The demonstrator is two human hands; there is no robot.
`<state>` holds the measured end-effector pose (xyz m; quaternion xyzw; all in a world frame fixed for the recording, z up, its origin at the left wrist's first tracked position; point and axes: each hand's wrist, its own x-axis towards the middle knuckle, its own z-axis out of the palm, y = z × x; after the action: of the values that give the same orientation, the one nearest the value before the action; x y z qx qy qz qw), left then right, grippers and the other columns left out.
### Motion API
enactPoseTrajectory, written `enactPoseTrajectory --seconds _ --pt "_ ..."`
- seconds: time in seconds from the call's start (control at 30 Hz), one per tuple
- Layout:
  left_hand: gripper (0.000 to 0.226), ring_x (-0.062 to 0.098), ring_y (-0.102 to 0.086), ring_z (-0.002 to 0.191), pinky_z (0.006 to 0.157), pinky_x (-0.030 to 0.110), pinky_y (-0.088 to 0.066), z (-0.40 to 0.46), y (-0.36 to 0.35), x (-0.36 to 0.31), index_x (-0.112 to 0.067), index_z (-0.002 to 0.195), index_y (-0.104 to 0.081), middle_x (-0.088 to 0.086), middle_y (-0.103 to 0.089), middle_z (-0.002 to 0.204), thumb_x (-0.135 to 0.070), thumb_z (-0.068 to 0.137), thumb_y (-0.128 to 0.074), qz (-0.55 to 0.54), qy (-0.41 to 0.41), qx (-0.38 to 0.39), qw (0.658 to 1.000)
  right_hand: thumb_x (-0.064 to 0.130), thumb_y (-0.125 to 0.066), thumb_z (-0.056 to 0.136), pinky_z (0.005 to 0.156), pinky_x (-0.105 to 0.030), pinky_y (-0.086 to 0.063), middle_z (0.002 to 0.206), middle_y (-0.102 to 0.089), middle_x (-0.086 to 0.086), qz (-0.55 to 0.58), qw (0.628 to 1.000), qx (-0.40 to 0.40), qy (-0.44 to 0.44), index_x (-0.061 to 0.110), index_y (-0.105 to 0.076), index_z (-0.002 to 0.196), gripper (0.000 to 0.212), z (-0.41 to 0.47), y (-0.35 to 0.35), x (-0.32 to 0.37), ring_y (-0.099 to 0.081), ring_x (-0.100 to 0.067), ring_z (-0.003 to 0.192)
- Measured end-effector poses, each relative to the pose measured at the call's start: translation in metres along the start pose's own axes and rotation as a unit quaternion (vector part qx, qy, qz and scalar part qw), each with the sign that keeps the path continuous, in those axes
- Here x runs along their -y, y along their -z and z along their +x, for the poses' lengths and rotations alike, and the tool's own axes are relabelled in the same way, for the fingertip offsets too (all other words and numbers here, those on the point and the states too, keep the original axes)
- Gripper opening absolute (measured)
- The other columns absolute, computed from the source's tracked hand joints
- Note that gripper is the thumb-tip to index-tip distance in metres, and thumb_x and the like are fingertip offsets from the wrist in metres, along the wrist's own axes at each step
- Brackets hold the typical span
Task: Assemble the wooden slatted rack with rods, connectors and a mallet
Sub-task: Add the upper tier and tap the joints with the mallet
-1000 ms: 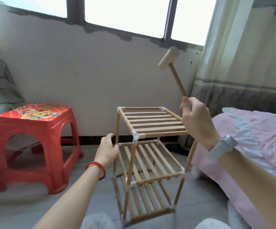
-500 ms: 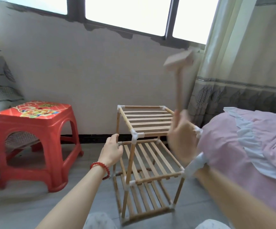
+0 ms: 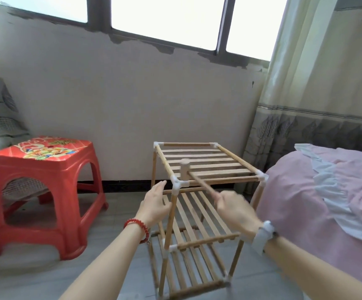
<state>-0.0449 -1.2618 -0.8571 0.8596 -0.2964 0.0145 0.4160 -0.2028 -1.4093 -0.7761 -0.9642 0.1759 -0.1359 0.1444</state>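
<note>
A three-tier wooden slatted rack (image 3: 197,204) stands upright on the floor, seemingly fully framed. The right hand (image 3: 236,211) grips a wooden mallet (image 3: 185,169), its head at the white connector (image 3: 176,184) on the top tier's near-left corner. The left hand (image 3: 155,204), open, hovers beside that corner post. Likely only final tapping remains.

- One tall wooden slatted rack (image 3: 194,204) with three slatted tiers.
- One pale wooden mallet (image 3: 184,169), over the rack's top tier.
- One red plastic stool (image 3: 43,187), left of the rack.
- One pink-covered bed (image 3: 318,204), right of the rack.
- Two bare hands: left hand (image 3: 155,205), right hand (image 3: 235,211).
</note>
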Motion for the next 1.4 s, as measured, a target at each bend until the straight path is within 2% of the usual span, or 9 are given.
enactPoseTrajectory --seconds 0.17,0.23,0.33,0.5,0.67,0.77,0.9,1.13,1.4 --pt "0.069 0.02 -0.026 0.141 0.113 0.037 -0.028 0.014 0.008 0.009 -0.014 0.149 -0.022 0.005 -0.025 0.154 -0.016 0.09 -0.059 -0.008 0.026 -0.02 0.999 0.026 -0.034 0.102 0.056 -0.023 -0.035 0.059 -0.046 0.008 0.224 0.905 -0.348 0.097 0.012 -0.049 0.078 0.032 0.026 0.1 0.028 -0.048 -0.002 0.054" --pt "0.068 0.02 -0.028 0.14 0.111 0.036 -0.029 0.014 0.008 0.01 -0.014 0.149 -0.023 0.005 -0.026 0.154 -0.016 0.091 -0.058 -0.005 0.033 -0.034 0.999 0.027 -0.034 0.102 0.051 -0.012 -0.036 0.06 -0.048 0.005 0.224 0.93 -0.28 0.076 0.013 -0.046 0.077 0.031 0.017 0.06 0.023 -0.049 0.0 0.051" --pt "0.065 0.02 -0.031 0.138 0.107 0.028 -0.03 0.005 0.006 0.016 -0.013 0.148 -0.024 0.005 -0.027 0.152 -0.013 0.092 -0.055 -0.008 0.036 -0.033 0.999 0.04 -0.029 0.1 0.07 -0.032 -0.052 0.075 -0.057 0.002 0.056 0.998 0.04 0.001 0.021 -0.052 0.083 0.034 -0.002 -0.026 -0.002 -0.058 -0.013 0.07" --pt "0.062 0.017 -0.035 0.135 0.099 0.019 -0.03 0.011 0.014 0.022 -0.013 0.147 -0.026 0.004 -0.029 0.151 -0.013 0.093 -0.055 0.016 0.001 -0.038 0.999 0.029 -0.032 0.101 0.047 -0.018 -0.034 0.05 -0.048 0.008 0.256 0.959 -0.07 0.095 0.015 -0.051 0.075 0.035 0.017 0.009 -0.017 -0.041 -0.003 0.044" --pt "0.078 0.016 -0.006 0.146 0.116 0.038 -0.019 0.046 0.018 0.01 -0.035 0.149 -0.015 -0.005 -0.005 0.159 -0.03 0.088 -0.064 0.042 -0.117 0.094 0.988 0.024 -0.031 0.101 0.04 -0.013 -0.031 0.042 -0.043 0.007 0.386 0.919 -0.032 0.069 0.007 -0.049 0.076 0.035 0.036 0.01 -0.034 -0.037 -0.002 0.037" --pt "0.056 0.015 0.006 0.146 0.119 0.043 -0.016 0.072 0.029 0.005 -0.036 0.139 -0.039 -0.011 -0.011 0.158 -0.035 0.088 -0.063 0.173 -0.158 0.163 0.958 0.025 -0.03 0.102 0.04 -0.019 -0.038 0.043 -0.045 0.005 0.418 0.908 -0.01 0.028 0.006 -0.047 0.077 0.035 0.049 0.001 -0.043 -0.043 -0.007 0.039" --pt "0.028 0.016 -0.031 0.134 0.118 0.036 -0.02 0.101 0.031 -0.006 -0.025 0.11 -0.062 -0.009 -0.053 0.127 -0.041 0.086 -0.063 0.311 -0.279 0.128 0.899 0.027 -0.029 0.103 0.048 -0.025 -0.045 0.047 -0.053 0.0 0.429 0.903 -0.028 -0.008 0.007 -0.048 0.077 0.037 0.069 0.002 -0.06 -0.054 -0.015 0.046" --pt "0.04 0.012 -0.054 0.076 0.072 0.028 -0.05 0.099 -0.036 -0.045 -0.028 0.083 -0.059 -0.008 -0.057 0.081 -0.063 0.081 -0.039 0.302 -0.441 0.018 0.845 0.027 -0.03 0.103 0.051 -0.028 -0.047 0.051 -0.055 -0.003 0.477 0.87 -0.086 -0.083 0.007 -0.05 0.078 0.038 0.086 0.023 -0.104 -0.054 -0.019 0.052" --pt "0.05 0.023 -0.05 0.1 0.08 0.036 -0.038 0.067 -0.165 -0.183 -0.017 0.108 -0.065 0.006 -0.056 0.105 -0.059 0.086 -0.047 0.262 -0.284 0.028 0.922 0.026 -0.029 0.103 0.058 -0.028 -0.042 0.062 -0.051 -0.007 0.335 0.906 -0.221 -0.135 0.01 -0.049 0.071 0.041 0.074 0.042 -0.18 -0.048 -0.019 0.057"
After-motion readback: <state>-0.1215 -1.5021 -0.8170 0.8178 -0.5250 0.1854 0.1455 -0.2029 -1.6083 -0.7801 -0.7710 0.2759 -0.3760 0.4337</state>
